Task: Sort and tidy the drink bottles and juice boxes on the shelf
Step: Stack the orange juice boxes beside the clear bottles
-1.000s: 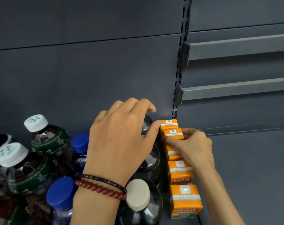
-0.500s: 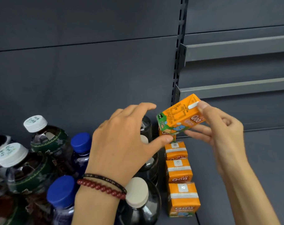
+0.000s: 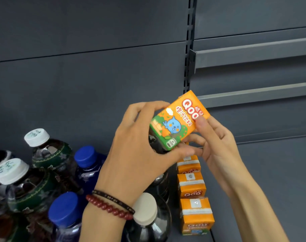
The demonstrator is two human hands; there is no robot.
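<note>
I see the left hand (image 3: 136,154) curl its fingers and thumb round the green end of one orange juice box (image 3: 180,121); the right hand (image 3: 216,145) pinches the other end, thumb on the front; the box is tilted in the air, its blue cat picture facing me; two bracelets (image 3: 110,205) sit on the left wrist; just below, a row of juice boxes (image 3: 192,187) stands on the grey shelf (image 3: 262,189), going from near to far; left of the row stand dark bottles, one beige-capped bottle (image 3: 145,208) near, blue-capped bottles (image 3: 85,156) next, white-capped bottles (image 3: 36,137) far left; grey rails (image 3: 253,55) cross the back wall on the right.
</note>
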